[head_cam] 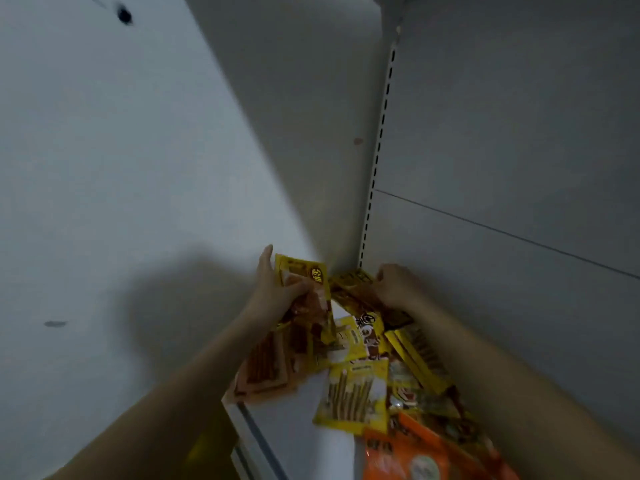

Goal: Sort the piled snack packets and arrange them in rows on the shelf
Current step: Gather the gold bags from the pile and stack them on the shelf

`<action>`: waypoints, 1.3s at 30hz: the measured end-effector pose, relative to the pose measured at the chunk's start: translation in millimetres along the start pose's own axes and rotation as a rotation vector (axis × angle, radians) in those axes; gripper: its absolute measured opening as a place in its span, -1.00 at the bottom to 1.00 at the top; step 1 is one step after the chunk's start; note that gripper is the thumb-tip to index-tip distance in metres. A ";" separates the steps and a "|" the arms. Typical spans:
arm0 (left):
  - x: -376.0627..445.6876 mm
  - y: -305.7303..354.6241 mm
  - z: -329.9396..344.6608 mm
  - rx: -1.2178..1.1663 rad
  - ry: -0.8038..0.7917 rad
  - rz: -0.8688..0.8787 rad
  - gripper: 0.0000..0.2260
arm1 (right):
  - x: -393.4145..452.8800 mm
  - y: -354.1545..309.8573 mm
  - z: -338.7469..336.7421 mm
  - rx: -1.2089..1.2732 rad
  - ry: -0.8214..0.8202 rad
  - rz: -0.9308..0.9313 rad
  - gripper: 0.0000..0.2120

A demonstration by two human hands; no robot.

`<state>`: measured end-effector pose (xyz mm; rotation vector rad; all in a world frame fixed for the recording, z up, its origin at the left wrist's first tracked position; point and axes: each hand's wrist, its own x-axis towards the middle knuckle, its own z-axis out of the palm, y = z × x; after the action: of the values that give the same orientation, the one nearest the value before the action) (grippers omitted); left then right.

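Yellow snack packets (349,393) lie piled on the white shelf (298,417), unsorted. The left hand (277,289) grips one yellow packet (304,282) upright, apparently to start a row; the right hand (394,285) presses packets at the corner, its finger state indiscernible.

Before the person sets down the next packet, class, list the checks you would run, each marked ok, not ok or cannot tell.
1. Left hand has a grip on a yellow packet: ok.
2. Right hand rests on the packets in the back corner: ok; its grip: cannot tell.
3. Pile sorted into rows: not ok.
4. Bare shelf at the front: ok.
5. Packet labels readable: cannot tell, blurred.
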<state>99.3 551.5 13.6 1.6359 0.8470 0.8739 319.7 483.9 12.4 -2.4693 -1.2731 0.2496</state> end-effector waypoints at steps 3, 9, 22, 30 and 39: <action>32.7 -20.1 4.1 -0.029 -0.131 0.011 -0.52 | 28.7 8.2 20.9 -0.161 -0.124 0.052 -0.56; 66.8 -40.6 16.2 -0.088 -0.198 -0.103 -0.74 | 34.4 11.8 8.6 -0.053 0.021 0.041 -0.79; 86.2 -24.6 41.1 -0.188 -0.132 -0.065 -0.83 | 5.5 -45.7 -23.5 0.329 -0.024 -0.183 -0.77; 89.7 -33.8 26.3 -0.153 -0.176 -0.033 -0.90 | 40.7 -2.5 41.3 -0.095 -0.159 0.099 -0.75; 86.4 -41.0 22.2 -0.092 -0.195 0.214 -0.28 | 23.7 -10.3 8.2 0.112 0.159 0.087 -0.86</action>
<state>156.2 624.4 -19.4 1.7190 0.4966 0.8695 323.1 510.6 8.9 -2.3995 -1.0592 0.1392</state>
